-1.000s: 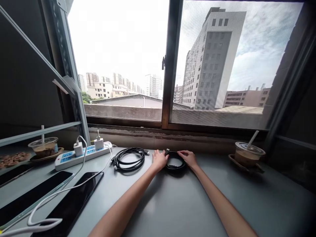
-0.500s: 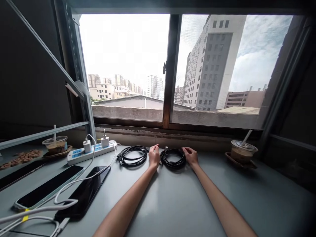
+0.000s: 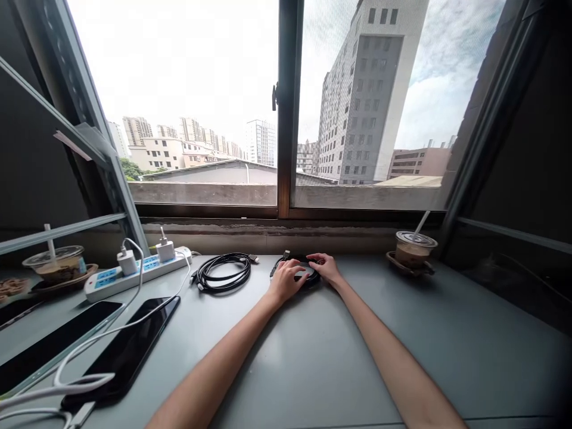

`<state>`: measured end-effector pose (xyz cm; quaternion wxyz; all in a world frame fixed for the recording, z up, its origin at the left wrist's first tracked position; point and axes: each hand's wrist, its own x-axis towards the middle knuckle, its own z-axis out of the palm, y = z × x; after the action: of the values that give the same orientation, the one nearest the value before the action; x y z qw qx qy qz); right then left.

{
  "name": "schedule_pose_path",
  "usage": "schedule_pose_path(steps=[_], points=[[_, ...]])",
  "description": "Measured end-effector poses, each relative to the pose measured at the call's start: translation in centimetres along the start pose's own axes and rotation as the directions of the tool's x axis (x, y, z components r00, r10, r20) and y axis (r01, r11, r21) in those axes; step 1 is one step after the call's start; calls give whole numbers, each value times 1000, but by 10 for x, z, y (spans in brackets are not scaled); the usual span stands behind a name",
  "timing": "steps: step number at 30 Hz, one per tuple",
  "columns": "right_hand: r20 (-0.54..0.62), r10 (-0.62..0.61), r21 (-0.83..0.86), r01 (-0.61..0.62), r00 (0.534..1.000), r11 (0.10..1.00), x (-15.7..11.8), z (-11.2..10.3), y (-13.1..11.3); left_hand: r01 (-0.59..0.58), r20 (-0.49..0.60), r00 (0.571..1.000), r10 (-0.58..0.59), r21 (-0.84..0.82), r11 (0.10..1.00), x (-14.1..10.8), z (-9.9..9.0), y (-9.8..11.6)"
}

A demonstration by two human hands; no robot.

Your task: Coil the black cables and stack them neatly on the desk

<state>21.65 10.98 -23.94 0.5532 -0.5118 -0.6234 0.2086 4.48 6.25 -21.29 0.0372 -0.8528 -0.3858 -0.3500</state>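
Note:
A black cable (image 3: pixel 313 285) lies coiled on the grey table under both my hands, which cover much of it. My left hand (image 3: pixel 286 281) rests over the left part of this coil, palm down, thumb and fingers spread apart. Over its right edge my right hand (image 3: pixel 327 269) reaches in with curved fingers, thumb apart from the index finger. A cable plug (image 3: pixel 286 254) sticks up behind my left hand. Left of it lies a second coiled black cable (image 3: pixel 223 290), its silver-tipped plug pointing right; neither hand touches it.
A white power strip (image 3: pixel 143 275) with chargers stands at the left. White charging cords (image 3: pixel 84 347) run over two phones, one being the black phone (image 3: pixel 129 348). Iced drinks stand at both sides, including the right cup (image 3: pixel 413 249) on a brown coaster. A window (image 3: pixel 286 205) is behind.
Both hands have moved from beside the right coil onto it, and their fingers have spread. The view has shifted, so the surroundings appear further left and higher. The left coil lies as before.

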Motion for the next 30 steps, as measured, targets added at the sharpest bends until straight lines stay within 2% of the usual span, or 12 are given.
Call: schedule_pose_path(steps=[4, 8, 13, 22, 30], points=[[49, -32, -40, 34, 998, 999, 1, -1, 3, 55, 33, 998, -59, 100, 993, 0, -5, 4], [66, -38, -107, 45, 997, 993, 0, -2, 4, 37, 96, 994, -54, 176, 984, -1, -9, 10], [50, -35, -169, 43, 998, 985, -1, -2, 4, 43, 156, 985, -77, 214, 976, 0, -8, 10], [37, -37, -159, 42, 999, 986, -3, -2, 3, 69, 220, 967, -130, 268, 961, 2, -10, 16], [38, -34, -186, 41, 999, 982, 0, -2, 4, 152, 358, 896, -264, 312, 938, 33, 0, 18]])
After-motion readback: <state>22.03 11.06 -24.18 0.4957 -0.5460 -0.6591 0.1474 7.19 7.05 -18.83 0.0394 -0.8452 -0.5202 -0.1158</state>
